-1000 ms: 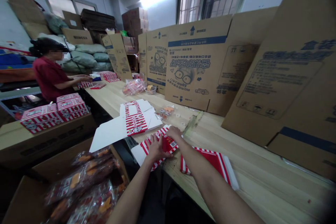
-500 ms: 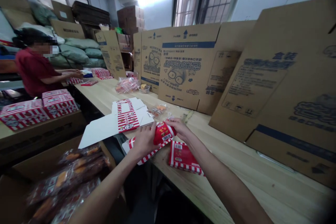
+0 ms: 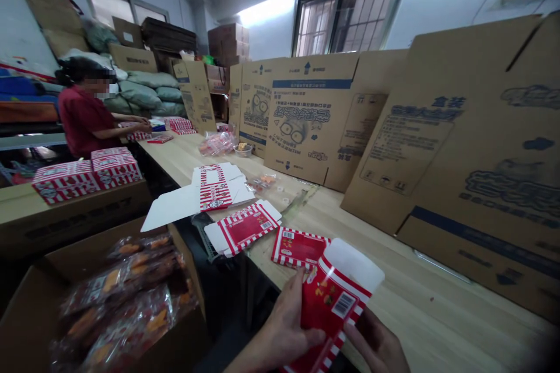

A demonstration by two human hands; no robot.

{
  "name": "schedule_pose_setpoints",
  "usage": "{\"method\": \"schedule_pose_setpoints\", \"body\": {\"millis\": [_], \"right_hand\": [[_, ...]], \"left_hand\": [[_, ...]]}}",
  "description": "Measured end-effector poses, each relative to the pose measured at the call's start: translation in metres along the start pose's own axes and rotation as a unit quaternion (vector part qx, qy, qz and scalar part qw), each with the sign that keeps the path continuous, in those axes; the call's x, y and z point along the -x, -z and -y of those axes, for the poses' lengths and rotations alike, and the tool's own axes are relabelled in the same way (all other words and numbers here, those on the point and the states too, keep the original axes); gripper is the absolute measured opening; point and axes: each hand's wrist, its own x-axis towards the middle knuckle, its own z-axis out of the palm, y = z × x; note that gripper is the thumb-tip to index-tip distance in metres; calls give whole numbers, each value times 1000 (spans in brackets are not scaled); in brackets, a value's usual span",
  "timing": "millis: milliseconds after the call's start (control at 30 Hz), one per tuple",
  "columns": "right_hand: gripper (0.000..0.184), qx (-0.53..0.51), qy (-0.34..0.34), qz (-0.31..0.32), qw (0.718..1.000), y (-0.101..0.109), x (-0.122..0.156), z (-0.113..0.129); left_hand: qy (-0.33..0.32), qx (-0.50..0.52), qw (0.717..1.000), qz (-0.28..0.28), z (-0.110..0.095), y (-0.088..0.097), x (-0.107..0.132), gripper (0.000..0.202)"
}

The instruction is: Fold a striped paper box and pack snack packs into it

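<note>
In front of me, close to the table's near edge, I hold a red and white striped carton (image 3: 326, 303) at a tilt. Its white end flap stands open at the upper right, and a barcode shows on its face. My left hand (image 3: 284, 326) is closed around the carton's left side, thumb across the front. At the right edge, the fingers of my right hand (image 3: 378, 341) grip the carton low down. Just beyond lies a second striped carton (image 3: 300, 247). Farther left a flat striped carton (image 3: 247, 227) rests with white flaps sticking out.
Unfolded striped card blanks (image 3: 214, 195) lie farther back on the table (image 3: 437, 303). Wrapped snacks fill an open cardboard box (image 3: 192, 280) at lower left. Large cartons (image 3: 306, 122) line the table's back. A person in a red shirt (image 3: 83, 111) works at far left.
Both hands have moved right and nearer to me with the striped carton, off the spot beside the blanks. A flat carton now shows there. The view has turned slightly.
</note>
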Motion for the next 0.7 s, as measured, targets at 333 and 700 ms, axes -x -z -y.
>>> {"method": "schedule_pose_setpoints", "body": {"millis": [333,700], "right_hand": [[39,-10,-82,-34,996,50,52,-15],[33,-11,-8,-90,996,53,59,-44]], "left_hand": [[147,327,934,-12,24,-64,7,49],[168,259,943,127,43,-48,28,47]]}}
